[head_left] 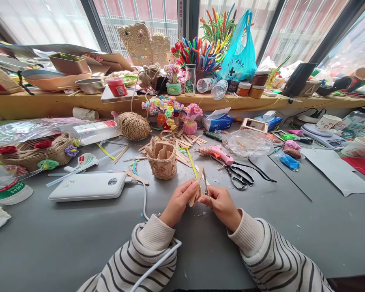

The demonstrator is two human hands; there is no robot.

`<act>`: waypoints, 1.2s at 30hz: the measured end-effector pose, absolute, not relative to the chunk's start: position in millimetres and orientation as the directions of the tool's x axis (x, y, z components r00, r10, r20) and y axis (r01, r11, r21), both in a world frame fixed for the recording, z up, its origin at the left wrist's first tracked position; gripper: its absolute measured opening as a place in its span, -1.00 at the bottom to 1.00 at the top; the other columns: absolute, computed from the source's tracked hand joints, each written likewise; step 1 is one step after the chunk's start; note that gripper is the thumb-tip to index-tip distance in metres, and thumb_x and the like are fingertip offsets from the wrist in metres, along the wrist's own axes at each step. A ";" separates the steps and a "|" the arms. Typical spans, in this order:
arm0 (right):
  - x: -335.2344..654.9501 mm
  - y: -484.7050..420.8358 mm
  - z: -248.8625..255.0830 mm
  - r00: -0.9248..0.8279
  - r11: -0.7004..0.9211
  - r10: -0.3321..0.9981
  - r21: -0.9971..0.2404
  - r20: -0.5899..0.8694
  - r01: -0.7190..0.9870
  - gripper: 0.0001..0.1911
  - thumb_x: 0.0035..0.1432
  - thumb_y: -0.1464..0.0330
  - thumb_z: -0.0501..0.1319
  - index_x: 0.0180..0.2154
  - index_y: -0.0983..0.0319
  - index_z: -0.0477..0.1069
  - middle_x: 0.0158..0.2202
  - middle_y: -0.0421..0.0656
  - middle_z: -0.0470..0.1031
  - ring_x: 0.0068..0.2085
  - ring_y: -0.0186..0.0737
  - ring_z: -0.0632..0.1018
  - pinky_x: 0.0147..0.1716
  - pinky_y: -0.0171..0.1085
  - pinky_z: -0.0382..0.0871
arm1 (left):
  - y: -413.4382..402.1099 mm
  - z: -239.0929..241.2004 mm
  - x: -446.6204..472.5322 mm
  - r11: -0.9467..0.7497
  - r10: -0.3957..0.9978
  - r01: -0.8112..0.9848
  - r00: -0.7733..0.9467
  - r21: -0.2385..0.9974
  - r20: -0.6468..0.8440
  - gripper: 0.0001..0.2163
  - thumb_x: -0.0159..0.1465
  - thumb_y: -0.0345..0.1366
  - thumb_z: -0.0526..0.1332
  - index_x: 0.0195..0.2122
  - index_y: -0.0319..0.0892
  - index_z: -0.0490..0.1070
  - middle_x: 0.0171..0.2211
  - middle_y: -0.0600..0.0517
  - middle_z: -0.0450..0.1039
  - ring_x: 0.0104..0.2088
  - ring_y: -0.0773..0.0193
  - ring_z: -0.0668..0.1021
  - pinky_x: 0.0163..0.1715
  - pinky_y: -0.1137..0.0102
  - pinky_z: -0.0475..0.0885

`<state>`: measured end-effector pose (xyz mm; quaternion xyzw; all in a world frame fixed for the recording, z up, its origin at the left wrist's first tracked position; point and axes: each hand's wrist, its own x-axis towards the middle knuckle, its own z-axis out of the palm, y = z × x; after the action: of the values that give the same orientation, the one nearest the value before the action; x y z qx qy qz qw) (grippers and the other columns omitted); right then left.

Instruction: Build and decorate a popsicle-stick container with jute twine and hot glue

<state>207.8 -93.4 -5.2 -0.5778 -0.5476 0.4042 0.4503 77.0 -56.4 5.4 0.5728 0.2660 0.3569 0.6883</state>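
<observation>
My left hand pinches a flat wooden craft stick, which slants up and away over the table. Close beside it, my right hand is closed around what looks like a small pair of metal scissors, their slim blades up against the stick's right side. Fingers hide most of the handles. A thin yellow strip runs behind both hands. Beyond my left hand stands a small basket faced with sticks and twine, with cut stick pieces inside.
Loose craft sticks lie behind the basket. A pink glue gun and black-handled scissors rest to the right. On the left are a white power bank, its cable near my left sleeve, and a twine ball.
</observation>
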 end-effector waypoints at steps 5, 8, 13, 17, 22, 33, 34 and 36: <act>207.2 -93.9 -2.7 0.009 0.011 1.000 -0.983 0.013 0.185 -0.35 -0.27 -0.24 0.10 -0.73 0.20 0.02 -0.74 -0.31 0.10 -0.64 -0.46 0.13 -0.62 -0.36 0.01 | -55.8 6.9 76.4 0.168 0.780 -0.259 0.625 0.951 0.032 -0.62 0.23 -0.10 0.00 -0.67 -0.18 0.12 -0.70 0.13 0.08 -0.63 0.41 0.16 -0.53 0.41 0.11; 207.8 -94.7 -0.7 -0.053 0.014 0.999 -0.988 0.006 0.153 -0.36 -0.23 -0.25 0.06 -0.71 0.21 0.11 -0.75 -0.32 0.07 -0.65 -0.46 0.12 -0.64 -0.36 0.01 | -56.3 8.1 76.6 0.208 0.778 -0.277 0.628 0.938 0.013 -0.63 0.23 -0.10 0.02 -0.66 -0.17 0.12 -0.70 0.15 0.07 -0.63 0.41 0.14 -0.54 0.42 0.11; 211.3 -94.6 -1.8 -0.096 0.021 0.995 -0.992 0.009 0.123 -0.34 -0.19 -0.26 0.01 -0.67 0.24 0.25 -0.73 -0.32 0.03 -0.66 -0.47 0.09 -0.67 -0.37 -0.05 | -56.6 8.3 77.2 0.254 0.779 -0.298 0.627 0.920 -0.012 -0.64 0.21 -0.07 0.04 -0.63 -0.16 0.09 -0.72 0.18 0.03 -0.65 0.42 0.12 -0.55 0.43 0.09; 215.6 -93.5 -1.3 -0.043 0.019 0.999 -0.993 0.014 0.114 -0.37 -0.10 -0.20 0.01 -0.58 0.26 0.33 -0.74 -0.34 0.01 -0.67 -0.47 0.07 -0.68 -0.38 -0.07 | -56.0 8.8 76.9 0.243 0.804 -0.314 0.594 0.918 -0.009 -0.63 0.19 -0.05 0.07 -0.64 -0.18 0.14 -0.74 0.15 0.13 -0.65 0.42 0.17 -0.54 0.44 0.11; 220.0 -90.2 3.2 0.080 -0.052 0.996 -0.982 -0.039 0.180 -0.53 -0.10 -0.04 0.17 -0.46 0.28 0.37 -0.70 -0.34 0.11 -0.64 -0.47 0.14 -0.64 -0.39 0.01 | -52.5 7.3 72.9 0.203 0.871 -0.324 0.490 0.924 -0.019 -0.68 0.13 -0.05 0.16 -0.57 -0.22 0.28 -0.66 0.13 0.28 -0.65 0.47 0.17 -0.56 0.47 0.09; 248.5 -86.4 7.3 0.447 -0.069 0.890 -0.940 0.093 0.334 -0.52 -0.22 -0.04 0.26 -0.47 0.26 0.35 -0.72 -0.37 0.10 -0.65 -0.46 0.11 -0.63 -0.37 0.02 | -48.2 5.6 61.7 0.118 0.956 -0.340 0.293 0.933 -0.014 -0.70 0.01 -0.05 0.28 -0.56 -0.21 0.34 -0.69 0.14 0.23 -0.59 0.44 0.21 -0.54 0.49 0.11; 249.2 -86.3 6.3 0.465 -0.067 0.874 -0.910 0.144 0.408 -0.51 -0.23 -0.05 0.26 -0.46 0.26 0.37 -0.72 -0.36 0.12 -0.65 -0.45 0.14 -0.61 -0.37 0.07 | -47.8 5.6 60.8 0.112 0.962 -0.345 0.272 0.932 -0.015 -0.69 0.01 -0.04 0.28 -0.55 -0.20 0.33 -0.69 0.15 0.21 -0.60 0.45 0.19 -0.56 0.49 0.09; 248.6 -85.4 2.9 0.438 -0.068 0.875 -0.843 0.206 0.533 -0.49 -0.24 -0.07 0.25 -0.47 0.25 0.38 -0.74 -0.35 0.17 -0.65 -0.42 0.21 -0.56 -0.35 0.15 | -47.0 5.3 59.9 0.099 0.973 -0.348 0.231 0.932 -0.017 -0.69 0.02 -0.04 0.26 -0.54 -0.21 0.32 -0.70 0.18 0.15 -0.62 0.47 0.14 -0.59 0.50 0.05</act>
<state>248.6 -85.4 2.9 -0.7077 -0.4974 0.1827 0.4673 59.9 -47.0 5.3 0.4389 0.3561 0.5078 0.6501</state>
